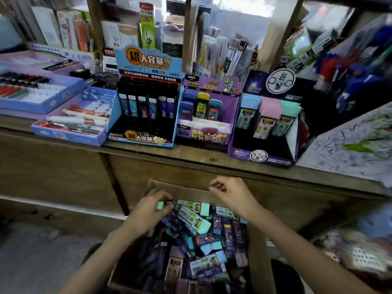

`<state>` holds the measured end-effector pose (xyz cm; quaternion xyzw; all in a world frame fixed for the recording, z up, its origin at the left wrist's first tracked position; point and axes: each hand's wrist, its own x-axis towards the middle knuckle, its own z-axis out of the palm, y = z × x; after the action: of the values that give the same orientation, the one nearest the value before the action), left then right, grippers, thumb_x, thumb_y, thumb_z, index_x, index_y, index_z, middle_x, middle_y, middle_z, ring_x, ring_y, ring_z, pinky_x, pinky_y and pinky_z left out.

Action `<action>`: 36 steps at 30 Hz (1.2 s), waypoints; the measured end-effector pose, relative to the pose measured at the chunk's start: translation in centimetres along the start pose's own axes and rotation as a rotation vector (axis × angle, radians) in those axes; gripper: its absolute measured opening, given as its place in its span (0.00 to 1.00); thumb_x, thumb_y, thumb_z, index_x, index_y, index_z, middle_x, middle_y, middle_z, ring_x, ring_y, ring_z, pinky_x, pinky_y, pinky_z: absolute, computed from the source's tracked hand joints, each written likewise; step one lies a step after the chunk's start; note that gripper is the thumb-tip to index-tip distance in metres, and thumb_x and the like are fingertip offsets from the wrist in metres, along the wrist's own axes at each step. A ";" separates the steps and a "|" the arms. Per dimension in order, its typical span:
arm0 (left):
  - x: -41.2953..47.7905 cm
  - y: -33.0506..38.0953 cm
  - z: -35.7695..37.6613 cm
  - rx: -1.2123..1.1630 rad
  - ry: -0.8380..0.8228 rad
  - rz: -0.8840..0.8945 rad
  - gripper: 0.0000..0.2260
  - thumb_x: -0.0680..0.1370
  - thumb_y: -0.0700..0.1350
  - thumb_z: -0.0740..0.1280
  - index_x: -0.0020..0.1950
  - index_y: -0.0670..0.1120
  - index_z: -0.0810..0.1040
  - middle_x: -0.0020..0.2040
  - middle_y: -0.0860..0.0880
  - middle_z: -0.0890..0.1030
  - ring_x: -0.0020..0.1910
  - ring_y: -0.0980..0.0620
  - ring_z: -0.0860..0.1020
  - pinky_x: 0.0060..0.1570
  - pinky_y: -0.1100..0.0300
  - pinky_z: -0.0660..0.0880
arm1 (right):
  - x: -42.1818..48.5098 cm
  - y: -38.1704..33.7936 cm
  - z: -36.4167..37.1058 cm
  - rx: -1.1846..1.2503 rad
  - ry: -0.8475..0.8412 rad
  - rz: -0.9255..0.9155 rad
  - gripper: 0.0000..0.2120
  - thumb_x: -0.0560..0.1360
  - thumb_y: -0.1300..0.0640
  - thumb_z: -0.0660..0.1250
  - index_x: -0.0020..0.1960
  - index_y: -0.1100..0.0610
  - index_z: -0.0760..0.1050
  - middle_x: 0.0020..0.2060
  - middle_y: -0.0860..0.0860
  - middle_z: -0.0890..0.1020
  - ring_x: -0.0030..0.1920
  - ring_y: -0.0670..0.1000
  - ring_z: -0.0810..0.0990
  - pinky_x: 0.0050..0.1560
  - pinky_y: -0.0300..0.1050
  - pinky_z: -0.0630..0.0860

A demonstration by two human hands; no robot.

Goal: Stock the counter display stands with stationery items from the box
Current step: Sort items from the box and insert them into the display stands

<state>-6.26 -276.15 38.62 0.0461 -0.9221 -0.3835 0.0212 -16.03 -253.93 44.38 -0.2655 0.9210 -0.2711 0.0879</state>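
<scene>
Mint-green eraser (160, 205): left hand (148, 211) fingers grasping it. Box (180, 188) beneath fingers: assorted sleeved erasers. Right hand (230, 195) curled; cannot tell whether grasping.

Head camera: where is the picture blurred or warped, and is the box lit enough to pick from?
Head view: right edge smeared across the scribbled sheet; counter bows from wide-angle distortion; window glares at top; box is shaded, yet the mint eraser gripped by the left hand reads clearly.

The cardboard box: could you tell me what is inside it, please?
A loose heap of sleeved erasers and dark purple packs; the left hand grips a mint eraser. Lower layers are covered.
</scene>
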 end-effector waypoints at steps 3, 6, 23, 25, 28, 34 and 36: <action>-0.4 -1.3 4.5 -0.024 -0.028 -0.054 0.11 0.76 0.41 0.68 0.57 0.41 0.77 0.49 0.47 0.76 0.53 0.47 0.77 0.46 0.69 0.68 | -2.2 4.6 2.8 -0.051 -0.073 0.123 0.08 0.77 0.53 0.66 0.52 0.55 0.80 0.48 0.51 0.84 0.49 0.49 0.81 0.51 0.46 0.77; -0.9 -2.7 8.3 0.037 -0.053 -0.134 0.14 0.76 0.42 0.68 0.61 0.40 0.75 0.55 0.41 0.75 0.56 0.43 0.74 0.55 0.59 0.69 | -4.0 8.5 5.5 -0.124 -0.145 0.207 0.10 0.78 0.52 0.64 0.54 0.56 0.79 0.50 0.53 0.83 0.49 0.52 0.81 0.48 0.46 0.77; -4.9 -6.4 14.0 0.302 -0.546 -0.068 0.38 0.79 0.59 0.59 0.77 0.52 0.37 0.76 0.46 0.31 0.77 0.45 0.44 0.72 0.52 0.51 | -9.5 11.6 15.9 -0.201 -0.247 0.302 0.31 0.80 0.43 0.54 0.77 0.51 0.46 0.76 0.50 0.38 0.75 0.60 0.36 0.74 0.54 0.46; -5.3 -6.0 13.8 0.300 -0.568 -0.011 0.34 0.79 0.57 0.59 0.78 0.52 0.43 0.77 0.48 0.35 0.77 0.47 0.46 0.71 0.56 0.52 | -10.0 11.5 15.6 -0.207 -0.283 0.267 0.30 0.80 0.44 0.55 0.77 0.50 0.48 0.77 0.48 0.40 0.75 0.59 0.37 0.75 0.53 0.50; -5.3 -5.3 13.2 0.197 -0.449 0.046 0.23 0.80 0.52 0.61 0.73 0.47 0.65 0.77 0.48 0.58 0.73 0.50 0.61 0.67 0.61 0.62 | -10.5 11.6 15.1 -0.178 -0.268 0.195 0.27 0.79 0.46 0.57 0.76 0.49 0.57 0.77 0.46 0.49 0.76 0.56 0.44 0.74 0.49 0.54; -2.8 -5.5 13.1 -0.105 0.091 -0.499 0.18 0.76 0.49 0.68 0.54 0.34 0.74 0.52 0.36 0.77 0.52 0.39 0.76 0.51 0.51 0.73 | -10.2 11.1 14.6 0.227 0.118 0.260 0.06 0.76 0.60 0.65 0.51 0.60 0.79 0.51 0.54 0.76 0.53 0.55 0.77 0.57 0.45 0.71; -2.3 -5.9 13.6 -0.267 0.086 -0.662 0.23 0.75 0.52 0.69 0.57 0.33 0.73 0.53 0.35 0.78 0.54 0.38 0.76 0.53 0.51 0.73 | -9.6 11.5 14.5 0.241 0.218 0.372 0.08 0.76 0.60 0.67 0.53 0.60 0.77 0.53 0.55 0.73 0.54 0.55 0.76 0.58 0.44 0.70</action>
<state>-4.60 -270.46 24.80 0.3552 -0.7974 -0.4842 -0.0597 -8.53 -247.15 26.19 -0.0480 0.9191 -0.3853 0.0676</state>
